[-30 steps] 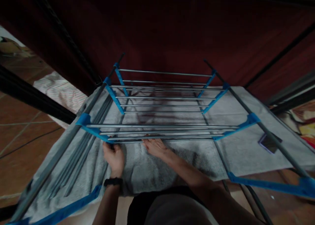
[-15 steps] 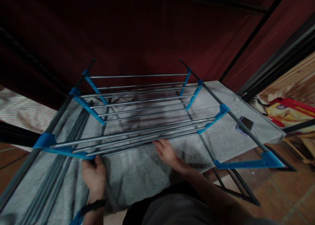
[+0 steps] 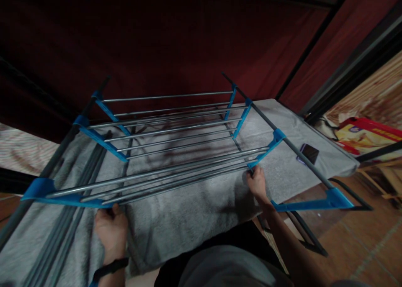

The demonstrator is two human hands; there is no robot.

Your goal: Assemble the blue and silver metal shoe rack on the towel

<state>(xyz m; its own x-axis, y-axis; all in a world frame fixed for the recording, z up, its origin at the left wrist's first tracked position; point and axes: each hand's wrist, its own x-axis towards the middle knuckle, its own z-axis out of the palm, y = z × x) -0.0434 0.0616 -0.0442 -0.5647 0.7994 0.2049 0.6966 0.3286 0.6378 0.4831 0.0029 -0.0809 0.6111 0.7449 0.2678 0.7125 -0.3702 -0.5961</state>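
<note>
Flanking open room, left hand [image 3: 111, 230] and right hand [image 3: 258, 184] touch rack [image 3: 157, 171] edges.

phone [image 3: 309, 154]: on grey cloth [image 3: 289, 186] | red-yellow package [image 3: 364, 135] (cut off): right | dark-red sheeting [image 3: 172, 40]: behind

No text readable; lettering on red-and-yellow package [image 3: 366, 134] too blurred.

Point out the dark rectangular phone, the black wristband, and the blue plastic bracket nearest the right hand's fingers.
Dark rectangular phone [image 3: 310, 153]: head view, on its dark face.
Black wristband [image 3: 111, 267]: head view, on the middle of the strap.
Blue plastic bracket [image 3: 272, 146]: head view, on its slanted arm.
</note>
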